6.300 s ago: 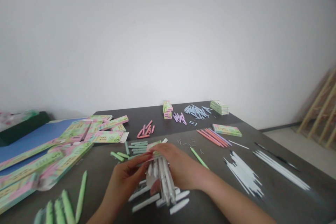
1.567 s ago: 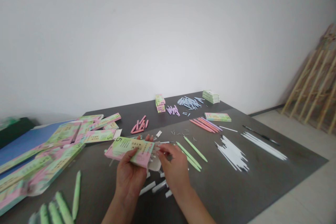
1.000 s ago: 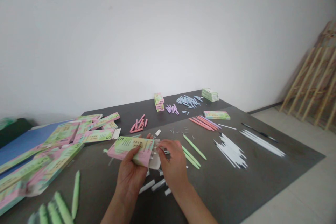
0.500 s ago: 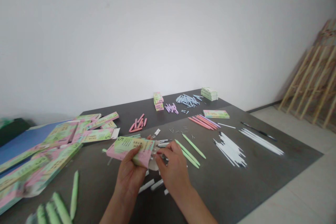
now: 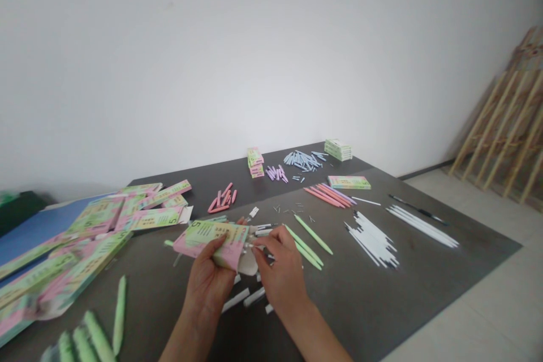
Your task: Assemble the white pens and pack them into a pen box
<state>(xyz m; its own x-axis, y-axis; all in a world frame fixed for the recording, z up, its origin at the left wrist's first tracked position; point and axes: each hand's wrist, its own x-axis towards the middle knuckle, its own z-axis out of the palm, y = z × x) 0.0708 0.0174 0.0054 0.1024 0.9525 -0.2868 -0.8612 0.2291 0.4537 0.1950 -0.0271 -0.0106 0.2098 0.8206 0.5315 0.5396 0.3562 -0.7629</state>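
Note:
A pink-and-green cardboard box (image 5: 212,240) is gripped in my left hand (image 5: 211,277), thumb across its printed top face. Its right end is open, with a pale flap (image 5: 248,263) hanging down. At that open end, my right hand (image 5: 280,263) has its fingertips pinched together; whatever lies between them is too small to make out. White sticks (image 5: 254,297) lie on the table under my hands, partly hidden by them. Just right of my right hand lie light green pen barrels (image 5: 313,235).
Similar boxes (image 5: 99,216) pile up on the left. White refills (image 5: 373,240) and a black pen (image 5: 418,209) lie to the right. Pink and purple barrels (image 5: 326,197), blue parts (image 5: 302,160) and stacked boxes (image 5: 338,149) are farther back on the dark table (image 5: 424,277).
My right fingertips have shifted slightly at the box's open end, and the pale flap shows a little more. My left hand keeps its hold on the box.

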